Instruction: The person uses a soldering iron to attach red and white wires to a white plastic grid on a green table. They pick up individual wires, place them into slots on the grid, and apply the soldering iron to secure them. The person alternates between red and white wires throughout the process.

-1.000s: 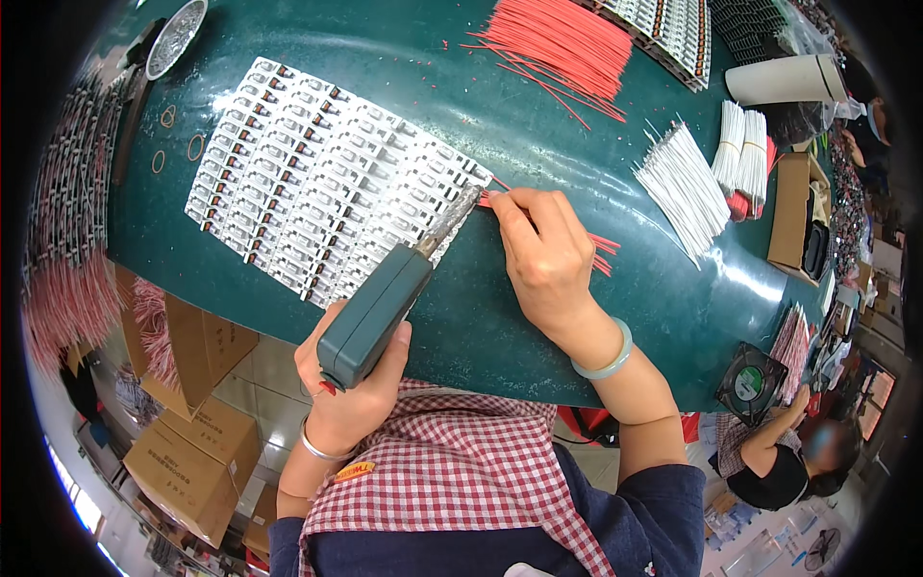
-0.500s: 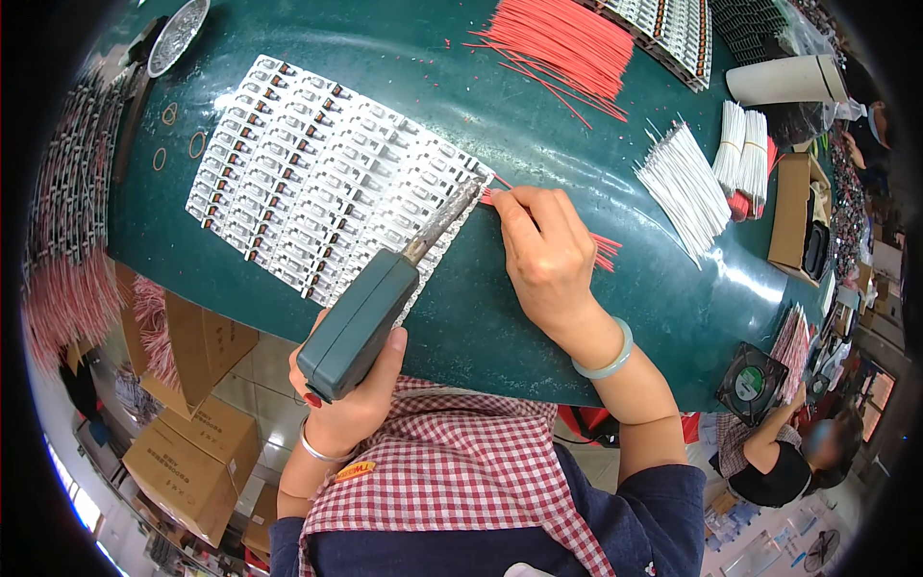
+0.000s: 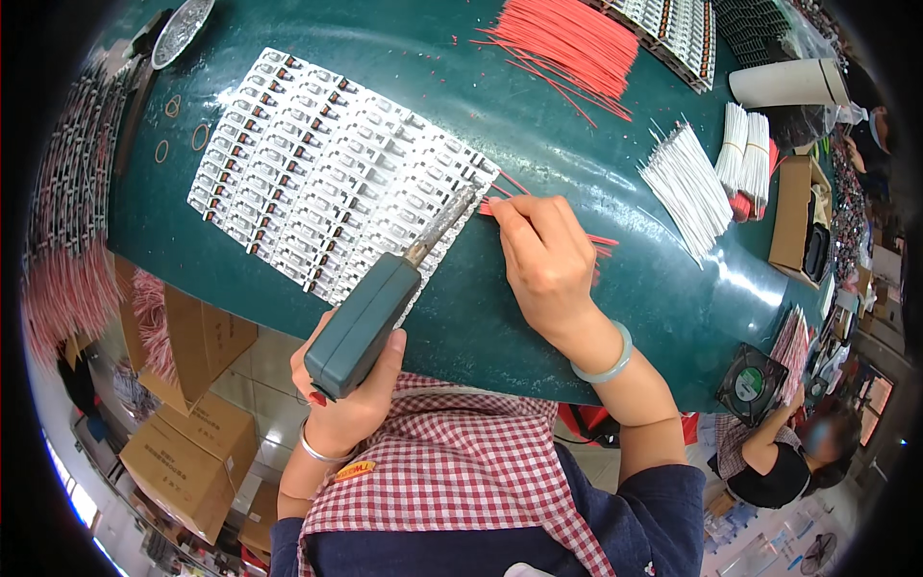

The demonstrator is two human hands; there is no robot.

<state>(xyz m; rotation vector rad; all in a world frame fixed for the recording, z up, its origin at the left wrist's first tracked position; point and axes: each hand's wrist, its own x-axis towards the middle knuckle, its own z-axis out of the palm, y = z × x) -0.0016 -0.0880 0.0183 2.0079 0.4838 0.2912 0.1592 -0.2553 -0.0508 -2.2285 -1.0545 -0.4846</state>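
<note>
My left hand (image 3: 351, 399) is wrapped round a dark green soldering gun (image 3: 361, 322). Its grey metal tip reaches the right edge of a block of white rectangular parts (image 3: 317, 178), set in close rows with small dark and coppery pieces on them. At that same edge, my right hand (image 3: 548, 255) pinches a few thin red wires (image 3: 488, 207), their near ends by the tip and their other ends sticking out past the hand. One red wire lies apart, running from the block's upper right corner. Whether any wire end touches a part is too small to tell.
On the green table (image 3: 461, 346) lie a red wire pile (image 3: 567, 48), loose white wires (image 3: 687, 188) and banded white bundles (image 3: 733, 144). A metal dish (image 3: 181, 34) and rubber bands (image 3: 162, 151) are at left. Cardboard boxes (image 3: 192, 462) stand below; a co-worker (image 3: 769, 462) sits at right.
My right hand has shifted slightly, leaving one red wire at the block's corner apart from the fingers. The soldering gun has moved very slightly to the right.
</note>
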